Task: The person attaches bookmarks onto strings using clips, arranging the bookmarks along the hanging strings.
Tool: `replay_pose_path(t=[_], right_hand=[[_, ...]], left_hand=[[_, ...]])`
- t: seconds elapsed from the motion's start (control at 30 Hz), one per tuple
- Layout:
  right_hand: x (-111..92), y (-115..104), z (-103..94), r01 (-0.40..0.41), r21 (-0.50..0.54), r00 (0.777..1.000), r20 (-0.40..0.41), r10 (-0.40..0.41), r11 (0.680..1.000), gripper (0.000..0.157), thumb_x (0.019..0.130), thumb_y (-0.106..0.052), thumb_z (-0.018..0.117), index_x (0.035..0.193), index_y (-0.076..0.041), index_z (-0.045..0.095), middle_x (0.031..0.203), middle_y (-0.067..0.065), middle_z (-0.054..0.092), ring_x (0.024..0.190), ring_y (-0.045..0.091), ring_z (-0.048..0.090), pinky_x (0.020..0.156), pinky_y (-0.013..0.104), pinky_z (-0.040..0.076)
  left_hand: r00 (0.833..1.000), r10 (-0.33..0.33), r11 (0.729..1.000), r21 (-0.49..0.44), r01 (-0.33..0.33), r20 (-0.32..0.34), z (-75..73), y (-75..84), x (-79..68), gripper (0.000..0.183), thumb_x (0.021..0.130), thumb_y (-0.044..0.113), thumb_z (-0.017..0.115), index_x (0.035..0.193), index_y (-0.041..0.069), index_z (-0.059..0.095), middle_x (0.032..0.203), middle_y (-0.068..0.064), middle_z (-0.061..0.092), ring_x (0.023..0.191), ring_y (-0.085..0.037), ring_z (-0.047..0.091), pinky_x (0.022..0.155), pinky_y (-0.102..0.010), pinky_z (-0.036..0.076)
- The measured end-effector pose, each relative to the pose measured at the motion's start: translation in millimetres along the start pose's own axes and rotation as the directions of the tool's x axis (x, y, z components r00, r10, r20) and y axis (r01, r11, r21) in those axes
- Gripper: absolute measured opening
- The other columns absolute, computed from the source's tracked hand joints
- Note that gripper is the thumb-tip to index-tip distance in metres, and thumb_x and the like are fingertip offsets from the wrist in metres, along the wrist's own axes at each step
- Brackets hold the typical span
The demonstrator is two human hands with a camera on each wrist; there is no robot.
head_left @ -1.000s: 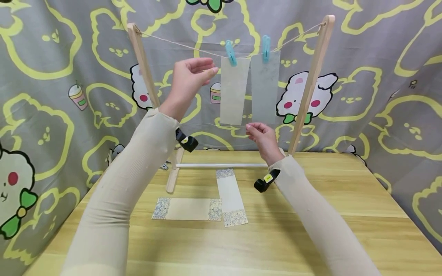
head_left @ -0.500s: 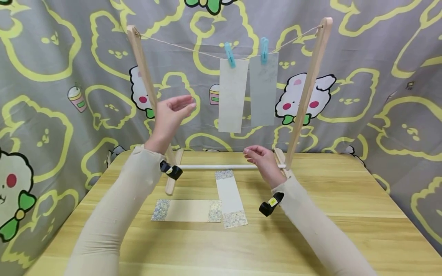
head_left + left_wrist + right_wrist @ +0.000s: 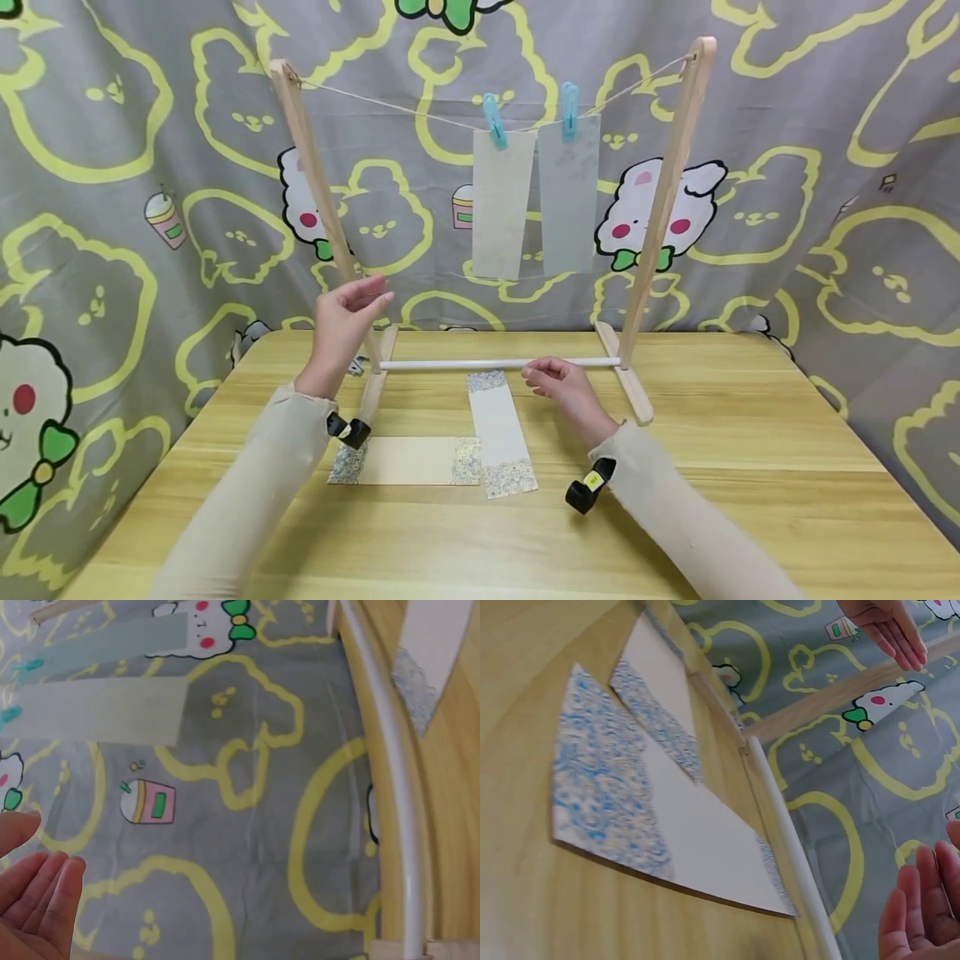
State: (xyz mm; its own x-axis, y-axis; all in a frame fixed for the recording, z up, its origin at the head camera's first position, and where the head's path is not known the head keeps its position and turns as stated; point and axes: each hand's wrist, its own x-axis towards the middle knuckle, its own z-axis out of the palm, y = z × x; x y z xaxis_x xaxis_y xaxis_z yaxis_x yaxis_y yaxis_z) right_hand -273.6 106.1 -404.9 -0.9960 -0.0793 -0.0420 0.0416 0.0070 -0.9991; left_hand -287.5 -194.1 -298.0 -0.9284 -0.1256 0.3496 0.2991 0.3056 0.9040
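Leftmost, one empty left hand hovers, thumb apart from loose fingers; next, two pattern-ended cards lie on the wooden table; higher up, two blue clothespins pin two paper strips to one string; finally, one empty right hand, fingers relaxed.

Head cam looks forward and down, rack at 12 o'clock. Wrist cams are way closer: left's tipped sideways at the curtain, right's slanted over the table. Both catch the white rod, 3 o'clock in left, 4ish in right.
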Motion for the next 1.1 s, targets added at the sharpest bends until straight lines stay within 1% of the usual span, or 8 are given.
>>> replay_pose_path(t=[0.07,0.27,0.47,0.53,0.63,0.77,0.93,1.1], right_hand=[[-3.0,4.4,0.4,-0.006,0.006,1.0,-0.006,0.006,1.0,0.02,0.088,-0.011,0.066,0.102,0.002,0.063,0.086,-0.001,0.067,0.083,0.015,0.062,0.087,0.041,0.05],[-11.3,13.9,3.9,-0.031,0.017,0.999,-0.035,0.032,0.999,0.023,0.087,-0.007,0.066,0.106,0.005,0.062,0.101,0.015,0.066,0.09,0.023,0.062,0.087,0.041,0.049],[-20.0,23.3,8.0,-0.049,0.035,0.995,-0.081,0.052,0.998,0.025,0.086,-0.006,0.065,0.108,0.007,0.061,0.095,0.007,0.066,0.09,0.023,0.062,0.081,0.035,0.05],[-22.5,26.0,8.7,-0.047,0.05,0.995,-0.086,0.051,0.998,0.028,0.087,-0.005,0.065,0.11,0.009,0.06,0.095,0.006,0.066,0.09,0.022,0.061,0.079,0.032,0.05],[-26.2,29.7,10.4,-0.065,0.063,0.994,-0.079,0.07,0.996,0.03,0.087,-0.004,0.064,0.113,0.01,0.059,0.094,0.005,0.065,0.088,0.02,0.061,0.075,0.029,0.051],[-30.6,34.5,13.7,-0.094,0.054,0.993,-0.068,0.097,0.994,0.028,0.087,-0.005,0.065,0.111,0.009,0.06,0.093,0.005,0.066,0.083,0.017,0.06,0.07,0.026,0.05],[-34.0,38.4,17.3,-0.088,0.063,0.994,-0.066,0.093,0.994,0.029,0.085,-0.005,0.067,0.11,0.008,0.061,0.094,0.007,0.066,0.081,0.012,0.059,0.071,0.026,0.05],[-37.3,40.3,21.2,-0.079,0.034,0.995,-0.063,0.081,0.996,0.033,0.082,-0.006,0.07,0.111,0.008,0.061,0.102,0.014,0.066,0.084,0.011,0.061,0.075,0.025,0.05]], left_hand=[[1.0,-0.004,1.0,0.015,0.004,-0.011,-3.8,-8.0,-4.4,0.041,0.086,0.026,0.071,0.121,0.006,0.063,0.121,-0.01,0.064,0.096,-0.005,0.062,0.081,-0.015,0.05],[0.998,-0.058,0.997,0.039,0.06,-0.037,-14.1,-33.7,-13.1,0.042,0.087,0.026,0.069,0.121,0.004,0.063,0.12,-0.012,0.064,0.093,-0.004,0.061,0.076,-0.012,0.049],[0.99,-0.132,0.988,0.074,0.136,-0.056,-23.9,-64.4,-22.9,0.04,0.087,0.026,0.069,0.121,0.005,0.064,0.118,-0.012,0.064,0.088,0.0,0.06,0.071,-0.011,0.048],[0.987,-0.145,0.985,0.087,0.151,-0.065,-27.0,-72.3,-26.0,0.04,0.088,0.027,0.069,0.121,0.006,0.064,0.117,-0.01,0.065,0.087,0.001,0.06,0.069,-0.011,0.048],[0.982,-0.17,0.982,0.068,0.176,-0.078,-30.6,-81.4,-28.5,0.041,0.087,0.026,0.069,0.121,0.004,0.063,0.116,-0.008,0.065,0.087,0.001,0.059,0.07,-0.011,0.048],[0.973,-0.216,0.976,0.015,0.218,-0.085,-36.1,-92.2,-29.3,0.042,0.087,0.02,0.069,0.124,0.001,0.06,0.116,-0.005,0.065,0.089,0.002,0.059,0.076,-0.01,0.048],[0.959,-0.263,0.964,0.004,0.264,-0.108,-46.2,-106.0,-27.3,0.043,0.088,0.016,0.068,0.126,-0.001,0.057,0.115,-0.001,0.066,0.089,0.005,0.058,0.078,-0.008,0.046],[0.935,-0.326,0.945,-0.012,0.328,-0.141,-55.8,-118.6,-22.8,0.044,0.088,0.015,0.067,0.128,-0.001,0.056,0.107,0.009,0.066,0.091,0.005,0.056,0.08,-0.008,0.045]])
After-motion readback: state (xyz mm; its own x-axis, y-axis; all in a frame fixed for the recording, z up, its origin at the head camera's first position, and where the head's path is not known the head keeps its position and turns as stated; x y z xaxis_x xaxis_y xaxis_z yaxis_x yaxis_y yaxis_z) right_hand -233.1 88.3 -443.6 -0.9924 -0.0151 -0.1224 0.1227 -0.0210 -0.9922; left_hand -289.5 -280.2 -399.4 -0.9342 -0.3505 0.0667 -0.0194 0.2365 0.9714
